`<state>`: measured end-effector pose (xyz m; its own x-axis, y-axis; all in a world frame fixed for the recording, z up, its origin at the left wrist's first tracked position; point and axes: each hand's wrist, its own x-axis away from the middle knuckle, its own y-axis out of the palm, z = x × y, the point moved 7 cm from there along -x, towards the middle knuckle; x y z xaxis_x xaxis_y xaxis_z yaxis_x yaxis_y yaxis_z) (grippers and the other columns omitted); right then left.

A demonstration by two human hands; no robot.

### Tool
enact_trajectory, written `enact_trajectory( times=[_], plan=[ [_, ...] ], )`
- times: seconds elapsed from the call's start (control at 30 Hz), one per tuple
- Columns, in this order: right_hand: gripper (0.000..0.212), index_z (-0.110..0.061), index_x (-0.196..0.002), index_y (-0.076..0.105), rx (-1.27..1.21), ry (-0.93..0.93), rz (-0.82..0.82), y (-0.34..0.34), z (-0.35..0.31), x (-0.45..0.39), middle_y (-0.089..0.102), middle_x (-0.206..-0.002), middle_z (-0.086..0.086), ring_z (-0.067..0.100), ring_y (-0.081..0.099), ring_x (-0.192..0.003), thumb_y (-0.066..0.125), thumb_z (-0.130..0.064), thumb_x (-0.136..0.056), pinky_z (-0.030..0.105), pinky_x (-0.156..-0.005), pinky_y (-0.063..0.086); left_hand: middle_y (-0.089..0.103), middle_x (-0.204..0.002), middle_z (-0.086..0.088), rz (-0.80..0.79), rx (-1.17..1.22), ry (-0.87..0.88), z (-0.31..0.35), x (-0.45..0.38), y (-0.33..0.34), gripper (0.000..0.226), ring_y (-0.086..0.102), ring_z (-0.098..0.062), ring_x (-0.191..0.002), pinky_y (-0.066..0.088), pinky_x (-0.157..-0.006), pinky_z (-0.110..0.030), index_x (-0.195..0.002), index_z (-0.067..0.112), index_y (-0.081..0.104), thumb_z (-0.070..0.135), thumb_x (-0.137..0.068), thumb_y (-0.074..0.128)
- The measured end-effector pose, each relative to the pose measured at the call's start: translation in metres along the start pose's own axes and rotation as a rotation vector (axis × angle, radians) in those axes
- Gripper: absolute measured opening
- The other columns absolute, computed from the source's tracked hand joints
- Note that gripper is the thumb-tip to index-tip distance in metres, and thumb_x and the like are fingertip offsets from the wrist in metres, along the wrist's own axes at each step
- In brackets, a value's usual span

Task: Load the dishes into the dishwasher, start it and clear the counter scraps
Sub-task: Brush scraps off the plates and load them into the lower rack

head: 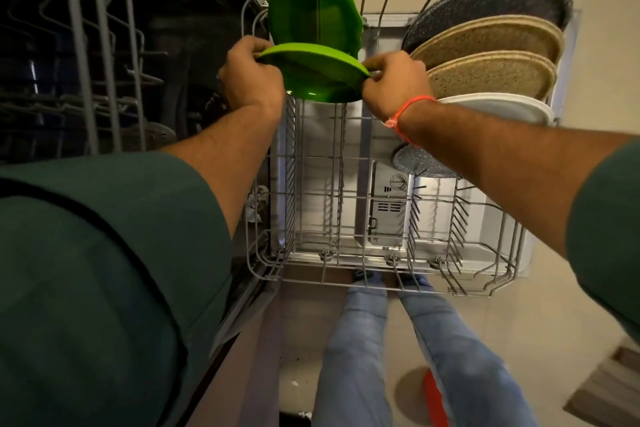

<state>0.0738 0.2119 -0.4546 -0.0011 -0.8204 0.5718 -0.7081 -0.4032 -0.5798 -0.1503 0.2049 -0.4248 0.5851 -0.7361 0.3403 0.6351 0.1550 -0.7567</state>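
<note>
I lower a green plate [313,74] into the pulled-out lower rack [381,263] of the dishwasher, my left hand [251,74] pinching its left rim and my right hand [394,83] pinching the right, fingers curled over the edge on both sides. The plate hangs just above the tines at the rack's far left, not yet seated. Loading looks well under way but unfinished. Already standing in the rack: a second green plate [313,7] just behind the one I hold, and along the right side a row of a dark speckled plate [491,3], two tan plates [485,42] and a white plate [498,107], with a small speckled dish [412,161] lower down. The near half of the rack is bare wire. The upper rack [86,45] sits inside the dark tub at left; its contents I cannot make out. Starting the machine and clearing the scraps appear still ahead; the tabletop is out of view.
</note>
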Motion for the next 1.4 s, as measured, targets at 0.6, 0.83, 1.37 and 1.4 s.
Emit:
enact_trajectory(
  times=[0.6,0.83,1.37,1.4],
  plan=[
    [0.036,-0.023,-0.123,0.071,0.089,-0.034,-0.02,0.012,0.007,0.003,0.074,-0.11,0.012,0.029,0.067,-0.105,0.057,-0.012,-0.092,0.037,-0.099,0.054,0.062,-0.1,0.006,-0.006,0.001,-0.009,-0.012,0.001,0.006,0.034,0.059,-0.009,-0.094,0.046,-0.066,-0.008,-0.103,0.021,0.072,-0.004,-0.095,0.05],
    [0.035,-0.03,-0.122,0.071,0.029,-0.103,0.084,-0.006,-0.009,-0.001,0.074,-0.113,0.003,0.023,0.068,-0.107,0.055,-0.021,-0.092,0.038,-0.102,0.052,0.069,-0.096,0.005,0.123,0.043,-0.01,-0.013,0.004,-0.008,0.039,0.064,-0.016,-0.095,0.057,-0.081,-0.029,-0.097,0.027,0.072,-0.003,-0.09,0.048],
    [0.036,-0.025,-0.126,0.069,0.074,-0.035,-0.01,-0.002,-0.005,-0.016,0.071,-0.12,0.009,0.023,0.067,-0.108,0.061,-0.016,-0.092,0.036,-0.101,0.052,0.063,-0.112,-0.004,-0.057,-0.062,-0.006,-0.012,-0.009,0.01,0.039,0.058,-0.021,-0.112,0.058,-0.081,-0.029,-0.106,0.023,0.067,-0.008,-0.092,0.047],
    [0.036,-0.025,-0.126,0.07,0.075,-0.035,-0.009,-0.003,-0.005,-0.017,0.071,-0.12,0.009,0.023,0.067,-0.108,0.062,-0.016,-0.092,0.035,-0.101,0.052,0.063,-0.115,-0.005,-0.059,-0.08,-0.005,-0.012,-0.01,0.01,0.039,0.057,-0.021,-0.112,0.054,-0.074,-0.023,-0.107,0.023,0.068,-0.007,-0.092,0.048]
  ],
)
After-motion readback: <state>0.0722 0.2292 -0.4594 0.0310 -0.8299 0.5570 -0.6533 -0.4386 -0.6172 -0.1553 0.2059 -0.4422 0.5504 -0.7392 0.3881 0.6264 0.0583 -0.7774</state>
